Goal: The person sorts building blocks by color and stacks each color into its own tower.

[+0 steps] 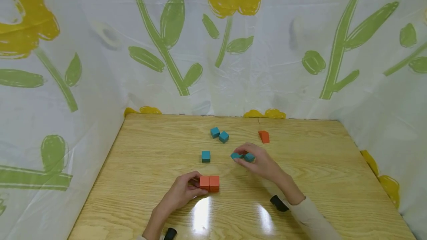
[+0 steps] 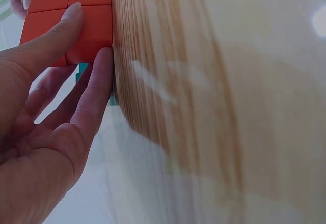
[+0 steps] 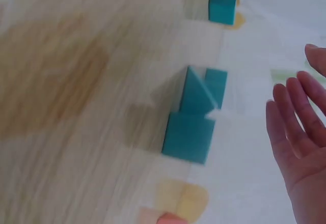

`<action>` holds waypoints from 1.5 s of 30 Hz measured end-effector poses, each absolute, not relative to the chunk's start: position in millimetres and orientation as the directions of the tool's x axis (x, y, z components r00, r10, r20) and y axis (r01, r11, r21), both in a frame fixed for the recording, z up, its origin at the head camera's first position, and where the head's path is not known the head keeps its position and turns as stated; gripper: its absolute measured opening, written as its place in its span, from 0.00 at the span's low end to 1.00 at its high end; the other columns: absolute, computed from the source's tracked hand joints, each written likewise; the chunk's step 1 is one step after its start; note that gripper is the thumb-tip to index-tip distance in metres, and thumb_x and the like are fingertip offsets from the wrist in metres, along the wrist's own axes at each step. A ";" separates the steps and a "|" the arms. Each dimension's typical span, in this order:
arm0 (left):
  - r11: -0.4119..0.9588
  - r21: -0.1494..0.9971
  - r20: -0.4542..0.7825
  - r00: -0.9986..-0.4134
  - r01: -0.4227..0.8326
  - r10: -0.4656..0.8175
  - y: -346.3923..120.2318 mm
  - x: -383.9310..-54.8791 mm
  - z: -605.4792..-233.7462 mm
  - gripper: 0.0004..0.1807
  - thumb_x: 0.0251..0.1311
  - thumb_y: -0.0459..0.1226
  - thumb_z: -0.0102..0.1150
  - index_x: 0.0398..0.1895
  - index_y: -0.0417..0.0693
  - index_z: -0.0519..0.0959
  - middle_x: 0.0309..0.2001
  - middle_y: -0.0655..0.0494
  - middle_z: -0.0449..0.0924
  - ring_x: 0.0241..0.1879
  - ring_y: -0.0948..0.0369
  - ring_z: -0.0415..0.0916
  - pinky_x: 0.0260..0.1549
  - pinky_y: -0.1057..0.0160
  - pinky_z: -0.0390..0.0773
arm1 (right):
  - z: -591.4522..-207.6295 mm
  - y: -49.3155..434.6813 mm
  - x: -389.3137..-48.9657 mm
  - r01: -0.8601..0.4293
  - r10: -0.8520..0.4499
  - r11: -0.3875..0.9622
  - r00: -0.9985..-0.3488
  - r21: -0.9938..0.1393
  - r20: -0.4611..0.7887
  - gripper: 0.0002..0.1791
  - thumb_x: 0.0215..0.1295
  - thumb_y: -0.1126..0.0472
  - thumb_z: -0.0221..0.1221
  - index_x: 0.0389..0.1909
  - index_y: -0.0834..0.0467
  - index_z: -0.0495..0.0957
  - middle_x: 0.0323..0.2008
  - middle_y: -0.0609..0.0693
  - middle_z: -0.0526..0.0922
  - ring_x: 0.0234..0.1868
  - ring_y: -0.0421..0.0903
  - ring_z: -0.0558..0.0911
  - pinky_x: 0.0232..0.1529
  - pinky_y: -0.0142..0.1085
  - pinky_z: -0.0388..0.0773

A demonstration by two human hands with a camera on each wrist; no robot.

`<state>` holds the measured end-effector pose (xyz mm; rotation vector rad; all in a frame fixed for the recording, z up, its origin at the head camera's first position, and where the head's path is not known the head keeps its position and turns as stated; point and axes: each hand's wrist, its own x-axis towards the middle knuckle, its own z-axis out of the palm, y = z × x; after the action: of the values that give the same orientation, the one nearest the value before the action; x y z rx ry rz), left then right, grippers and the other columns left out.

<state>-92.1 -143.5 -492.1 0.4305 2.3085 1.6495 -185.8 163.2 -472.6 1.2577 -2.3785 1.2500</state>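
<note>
My left hand (image 1: 181,192) holds the left side of a block of red cubes (image 1: 214,183) on the table. In the left wrist view its thumb lies across the face of the red cubes (image 2: 91,28), which meet in a two-by-two pattern. My right hand (image 1: 261,164) hovers over a teal triangular block (image 3: 193,94) and a teal cube (image 3: 187,138). In the right wrist view the fingers (image 3: 282,117) are extended, apart from both pieces. From the head, that hand partly covers the teal pieces.
A teal cube (image 1: 205,156) lies behind the red cubes. Farther back are two more teal cubes, one at left (image 1: 215,132) and one at right (image 1: 224,137). A red wedge-like block (image 1: 264,136) stands near the back edge. Flowered white sheets (image 1: 267,66) surround the wooden table (image 1: 150,151).
</note>
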 end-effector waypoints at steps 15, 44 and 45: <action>0.330 0.940 -0.047 -0.922 0.090 0.384 -143.3 -92.1 -491.8 0.13 0.60 0.33 0.73 0.47 0.43 0.81 0.48 0.50 0.83 0.45 0.53 0.82 0.43 0.64 0.85 | -476.1 187.4 -213.4 -0.699 -0.448 0.452 -0.715 -0.554 0.537 0.17 0.60 0.70 0.71 0.50 0.63 0.82 0.45 0.54 0.86 0.45 0.53 0.84 0.45 0.47 0.84; 0.349 0.931 -0.040 -0.925 0.103 0.379 -142.4 -92.0 -491.7 0.13 0.60 0.33 0.73 0.46 0.44 0.81 0.47 0.50 0.83 0.45 0.52 0.82 0.42 0.65 0.85 | -488.1 219.5 -245.6 -0.304 -0.216 0.763 -0.952 -0.570 0.219 0.23 0.66 0.67 0.68 0.57 0.73 0.73 0.52 0.73 0.71 0.47 0.67 0.78 0.47 0.58 0.82; 0.345 0.933 -0.038 -0.924 0.104 0.381 -142.6 -91.9 -491.7 0.13 0.60 0.33 0.73 0.46 0.43 0.81 0.47 0.49 0.83 0.45 0.52 0.82 0.42 0.64 0.85 | -488.9 220.2 -246.7 -0.292 -0.214 0.761 -0.956 -0.579 0.201 0.23 0.67 0.67 0.67 0.58 0.73 0.73 0.52 0.73 0.71 0.47 0.66 0.78 0.47 0.58 0.82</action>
<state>-91.9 -142.6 -491.7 0.4363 2.3608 1.6089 -246.7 220.2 -488.9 0.4088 -2.8317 0.9619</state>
